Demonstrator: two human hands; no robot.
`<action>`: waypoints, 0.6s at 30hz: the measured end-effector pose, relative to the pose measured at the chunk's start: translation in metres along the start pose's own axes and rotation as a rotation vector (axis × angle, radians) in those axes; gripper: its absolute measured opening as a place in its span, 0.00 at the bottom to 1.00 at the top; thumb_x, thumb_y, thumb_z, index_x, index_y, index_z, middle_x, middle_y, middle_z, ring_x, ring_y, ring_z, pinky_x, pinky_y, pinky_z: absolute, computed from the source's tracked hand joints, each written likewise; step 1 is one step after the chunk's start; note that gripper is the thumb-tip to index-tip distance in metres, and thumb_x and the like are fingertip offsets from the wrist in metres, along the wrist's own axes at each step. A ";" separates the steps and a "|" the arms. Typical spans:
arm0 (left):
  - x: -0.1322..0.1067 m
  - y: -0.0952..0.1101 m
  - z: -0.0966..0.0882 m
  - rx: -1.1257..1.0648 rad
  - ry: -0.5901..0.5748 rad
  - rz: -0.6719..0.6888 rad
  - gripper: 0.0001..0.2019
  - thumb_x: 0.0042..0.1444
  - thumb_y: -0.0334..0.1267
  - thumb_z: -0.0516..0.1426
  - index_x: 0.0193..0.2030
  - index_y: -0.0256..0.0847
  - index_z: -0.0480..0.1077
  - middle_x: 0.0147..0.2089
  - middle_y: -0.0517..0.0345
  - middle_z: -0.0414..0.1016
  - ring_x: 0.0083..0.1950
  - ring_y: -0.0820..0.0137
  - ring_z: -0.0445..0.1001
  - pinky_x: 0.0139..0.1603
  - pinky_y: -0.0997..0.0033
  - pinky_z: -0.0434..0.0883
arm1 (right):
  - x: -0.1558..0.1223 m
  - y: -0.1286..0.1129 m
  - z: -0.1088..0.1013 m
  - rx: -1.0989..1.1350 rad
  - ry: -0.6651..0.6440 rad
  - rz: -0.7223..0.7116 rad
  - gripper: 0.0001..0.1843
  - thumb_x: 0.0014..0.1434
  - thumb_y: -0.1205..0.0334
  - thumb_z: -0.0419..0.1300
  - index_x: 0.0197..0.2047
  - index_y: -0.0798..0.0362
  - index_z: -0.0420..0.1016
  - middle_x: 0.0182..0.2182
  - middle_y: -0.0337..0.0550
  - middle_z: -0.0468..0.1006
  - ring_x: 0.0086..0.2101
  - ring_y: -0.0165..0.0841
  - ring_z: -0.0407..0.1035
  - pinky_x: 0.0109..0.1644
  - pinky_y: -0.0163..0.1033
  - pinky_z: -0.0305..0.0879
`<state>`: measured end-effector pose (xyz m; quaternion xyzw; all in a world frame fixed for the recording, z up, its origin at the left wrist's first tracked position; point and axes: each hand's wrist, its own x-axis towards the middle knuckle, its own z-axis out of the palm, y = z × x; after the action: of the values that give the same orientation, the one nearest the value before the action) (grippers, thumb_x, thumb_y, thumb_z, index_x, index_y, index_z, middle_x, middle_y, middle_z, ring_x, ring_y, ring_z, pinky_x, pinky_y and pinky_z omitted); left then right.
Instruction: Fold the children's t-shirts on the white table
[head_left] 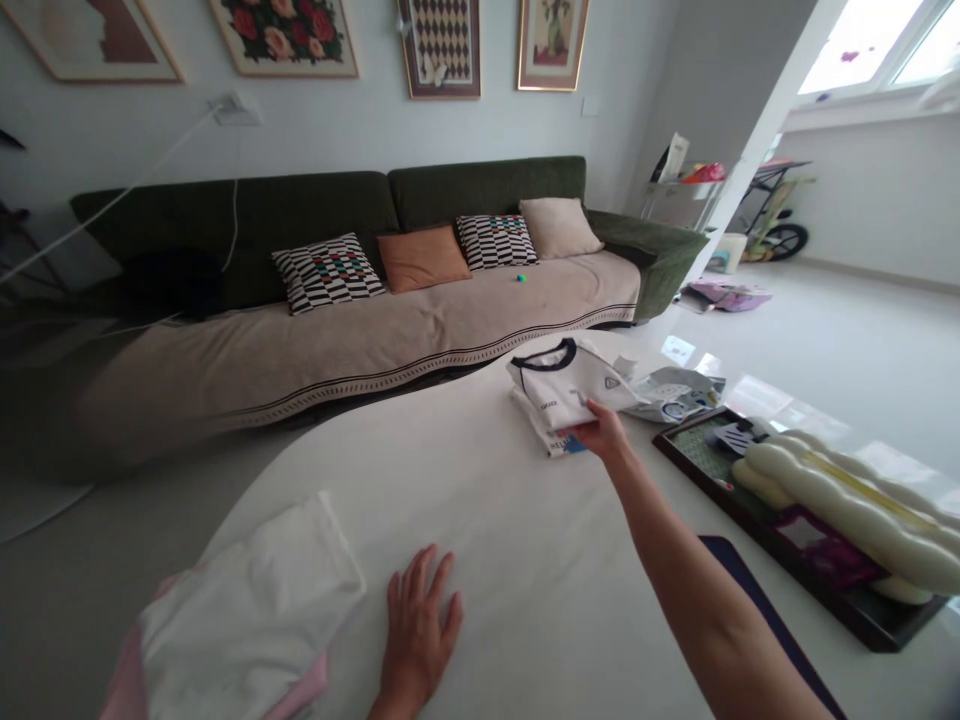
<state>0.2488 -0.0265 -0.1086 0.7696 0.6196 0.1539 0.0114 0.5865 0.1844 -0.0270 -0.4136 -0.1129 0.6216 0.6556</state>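
My right hand (600, 430) grips the near edge of a folded white T-shirt (566, 385) with a dark collar, thumb on top and fingers underneath. This shirt rests over another folded white garment (541, 425) with a blue and red print, mostly hidden below it. Flat on the white table (480, 530), my left hand (421, 625) has its fingers spread and holds nothing. To its left lies white cloth (251, 610), loosely folded over pink fabric (124, 680) at the table's edge.
A silver plastic package (675, 393) lies right of the shirts. Nearer, a dark-rimmed tray (765, 540) holds a cream wavy-shaped object (847, 500). A dark flat item (757, 600) lies partly under my right arm. Beyond the table stands a green sofa (315, 205) with several cushions.
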 end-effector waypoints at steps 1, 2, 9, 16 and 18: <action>0.000 0.000 0.000 0.006 0.000 0.000 0.21 0.56 0.41 0.47 0.58 0.49 0.60 0.60 0.53 0.58 0.60 0.61 0.56 0.59 0.48 0.51 | 0.003 0.011 -0.012 -0.014 0.037 0.028 0.08 0.52 0.66 0.51 0.37 0.53 0.67 0.33 0.43 0.75 0.38 0.35 0.70 0.43 0.48 0.67; 0.000 0.001 -0.001 0.012 -0.001 0.002 0.21 0.56 0.40 0.47 0.58 0.49 0.60 0.60 0.53 0.58 0.60 0.61 0.56 0.59 0.49 0.52 | 0.006 0.020 -0.023 -0.024 0.068 0.048 0.08 0.52 0.65 0.51 0.37 0.52 0.66 0.32 0.43 0.75 0.37 0.36 0.70 0.43 0.51 0.67; 0.002 0.006 -0.009 0.047 -0.007 0.001 0.21 0.56 0.40 0.47 0.57 0.47 0.60 0.60 0.52 0.59 0.60 0.61 0.57 0.58 0.50 0.53 | 0.021 0.035 -0.032 -0.103 0.155 0.018 0.11 0.53 0.65 0.47 0.40 0.50 0.63 0.35 0.43 0.74 0.38 0.36 0.69 0.43 0.54 0.65; 0.003 0.005 -0.008 0.038 -0.020 0.003 0.21 0.57 0.40 0.47 0.58 0.47 0.60 0.60 0.52 0.58 0.60 0.62 0.56 0.59 0.50 0.52 | 0.012 0.033 -0.043 -0.438 0.230 -0.190 0.14 0.54 0.58 0.49 0.45 0.50 0.62 0.35 0.44 0.74 0.36 0.37 0.70 0.39 0.51 0.68; 0.002 0.005 -0.007 0.029 -0.020 -0.001 0.21 0.56 0.40 0.47 0.58 0.47 0.60 0.60 0.52 0.58 0.60 0.62 0.56 0.59 0.49 0.52 | 0.001 0.032 -0.051 -0.601 0.297 -0.295 0.20 0.53 0.56 0.51 0.48 0.54 0.61 0.38 0.49 0.73 0.38 0.40 0.69 0.40 0.52 0.67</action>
<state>0.2521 -0.0266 -0.1002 0.7708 0.6221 0.1372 0.0065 0.5971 0.1615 -0.0814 -0.6526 -0.2525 0.3927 0.5968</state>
